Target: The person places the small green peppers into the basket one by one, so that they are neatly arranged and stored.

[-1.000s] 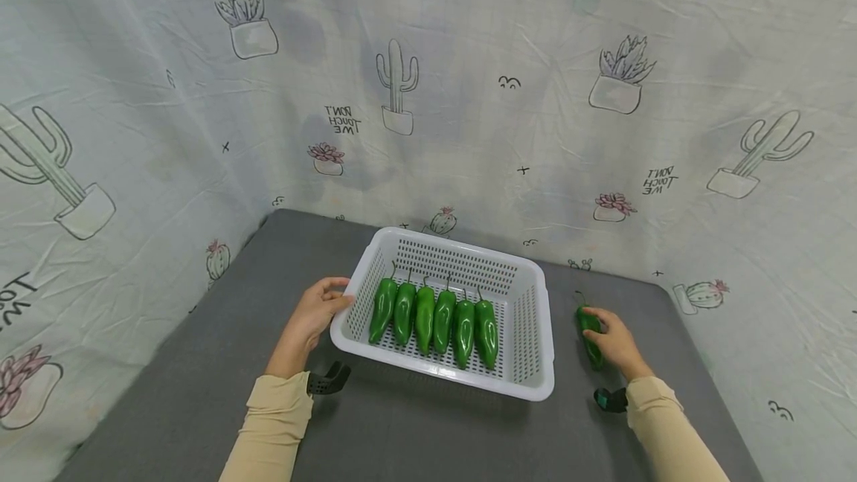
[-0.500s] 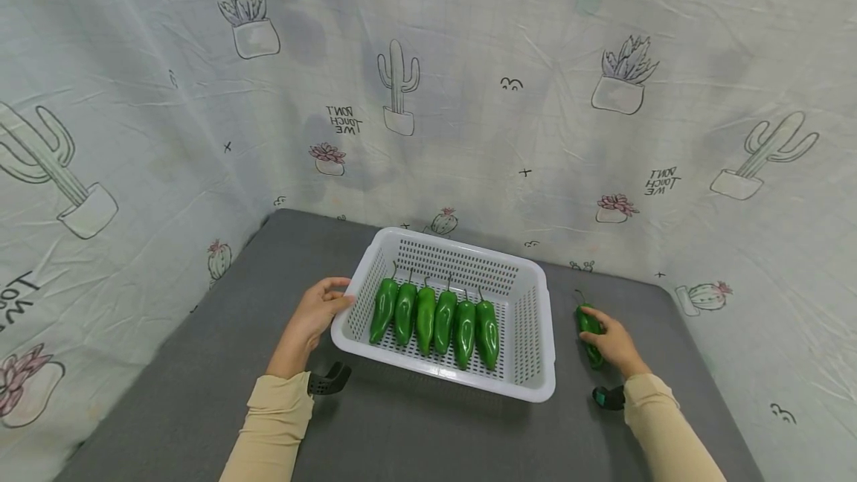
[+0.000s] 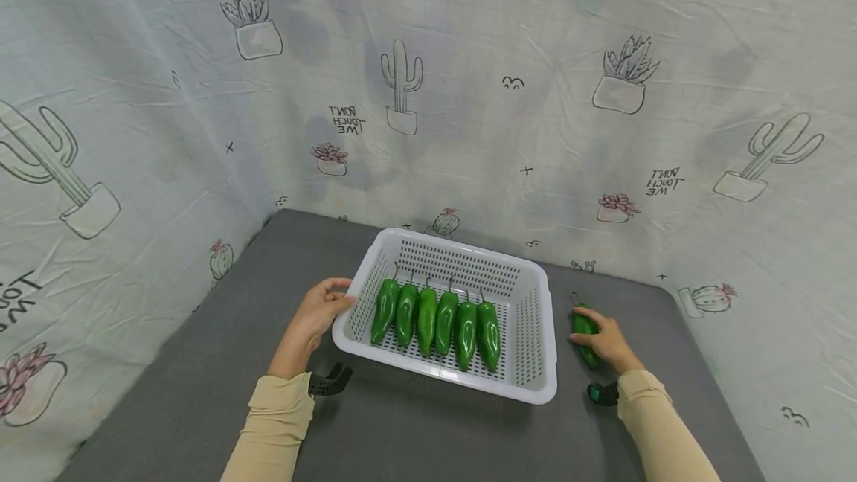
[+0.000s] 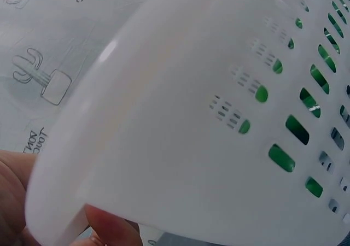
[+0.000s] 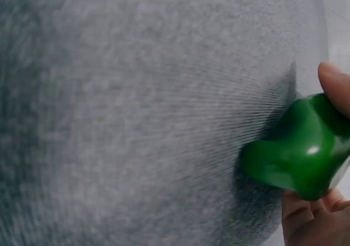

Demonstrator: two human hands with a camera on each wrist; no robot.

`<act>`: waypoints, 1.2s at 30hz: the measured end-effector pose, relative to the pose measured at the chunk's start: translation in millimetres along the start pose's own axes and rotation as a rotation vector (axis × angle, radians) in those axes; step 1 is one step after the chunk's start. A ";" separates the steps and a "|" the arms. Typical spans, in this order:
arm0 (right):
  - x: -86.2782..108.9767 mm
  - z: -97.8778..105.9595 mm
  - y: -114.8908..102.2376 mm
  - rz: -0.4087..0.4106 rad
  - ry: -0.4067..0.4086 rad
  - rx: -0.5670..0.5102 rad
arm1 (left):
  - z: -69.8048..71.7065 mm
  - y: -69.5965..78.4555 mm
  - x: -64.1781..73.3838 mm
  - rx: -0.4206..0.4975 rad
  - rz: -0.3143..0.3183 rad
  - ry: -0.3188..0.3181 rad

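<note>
My left hand [image 3: 315, 316] grips the left rim of a white perforated plastic basket [image 3: 442, 373]. In the left wrist view, fingers show at the basket's edge, and green shows through its holes. Several glossy green peppers [image 3: 426, 322] lie side by side inside, stems toward the far wall. To the right of the basket, my right hand [image 3: 609, 341] holds another green pepper [image 3: 585, 324] between thumb and fingers, its stem pointing away. The right wrist view shows that pepper's rounded tip close over the grey table, the thumb on one side and fingers on the other.
The grey tabletop [image 3: 415, 437] reaches back to hanging white cloth [image 3: 469, 132] printed with cacti, which also encloses both sides. Black wrist devices [image 3: 331, 379] sit at both cuffs. The basket stands between the two arms.
My right hand has shifted slightly left, toward the basket, and the pepper has moved along with it. The left hand and the basket stay where they were.
</note>
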State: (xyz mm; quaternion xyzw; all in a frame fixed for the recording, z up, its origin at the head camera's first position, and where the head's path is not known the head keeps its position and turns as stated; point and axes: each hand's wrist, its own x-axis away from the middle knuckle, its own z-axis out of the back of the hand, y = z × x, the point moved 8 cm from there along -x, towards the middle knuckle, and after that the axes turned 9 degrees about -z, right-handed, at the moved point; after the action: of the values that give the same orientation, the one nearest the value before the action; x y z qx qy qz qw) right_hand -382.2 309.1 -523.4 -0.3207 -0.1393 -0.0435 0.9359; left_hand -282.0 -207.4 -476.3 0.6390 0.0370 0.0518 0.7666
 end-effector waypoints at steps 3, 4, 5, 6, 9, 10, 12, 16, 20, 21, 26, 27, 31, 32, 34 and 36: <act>0.2 -1.2 1.4 -0.003 -0.001 -0.011 | -0.4 0.2 0.2 0.001 -0.001 0.000; 0.2 -1.5 1.9 -0.005 -0.003 -0.014 | -0.5 0.2 0.3 0.001 -0.001 0.000; 0.2 -1.6 2.4 -0.008 -0.004 -0.018 | -0.5 0.2 0.3 0.001 -0.001 0.000; 0.2 -1.7 2.8 -0.009 -0.006 -0.021 | -0.5 0.3 0.4 0.000 0.000 0.001; 1.1 -1.2 3.3 -0.010 -0.009 -0.029 | -0.7 0.0 0.3 -0.001 0.002 0.000; 1.0 -1.0 3.5 -0.009 -0.009 -0.029 | -0.8 -0.1 0.2 0.001 0.003 -0.002; 1.3 -0.9 3.1 -0.001 -0.008 -0.030 | -0.8 -0.8 -0.2 0.002 0.004 -0.003; 2.5 1.0 0.0 0.020 -0.006 -0.065 | -0.8 -1.3 -0.8 0.009 -0.001 -0.009; 5.0 5.2 -6.4 0.044 0.003 -0.127 | -0.5 -1.1 -1.4 0.005 -0.008 -0.010; 5.6 6.4 -8.6 0.051 0.007 -0.137 | -0.4 -1.2 -1.6 0.004 -0.008 -0.009; 8.5 14.4 -20.8 0.091 0.049 -0.114 | -0.9 -1.6 -2.3 0.005 -0.005 -0.013; 8.9 15.8 -22.6 0.090 0.057 -0.106 | -1.0 -1.6 -2.3 0.006 -0.004 -0.013; 10.5 21.4 -28.2 0.068 0.083 -0.093 | -0.4 -0.9 -2.0 0.007 -0.003 -0.011; 11.2 22.7 -30.1 0.065 0.086 -0.096 | 0.0 -0.8 -1.9 0.008 0.001 -0.006; 13.0 25.3 -34.8 0.066 0.094 -0.103 | 0.3 0.0 -1.6 0.005 -0.001 -0.004; 15.6 27.6 -40.7 0.076 0.098 -0.111 | 0.2 0.5 -1.4 0.003 -0.003 -0.003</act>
State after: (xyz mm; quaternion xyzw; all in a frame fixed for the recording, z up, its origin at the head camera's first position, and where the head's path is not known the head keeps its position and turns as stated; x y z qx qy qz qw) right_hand -380.7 294.0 -474.1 -0.3745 -0.0784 -0.0310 0.9234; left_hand -283.4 -207.8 -475.8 0.6401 0.0371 0.0496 0.7658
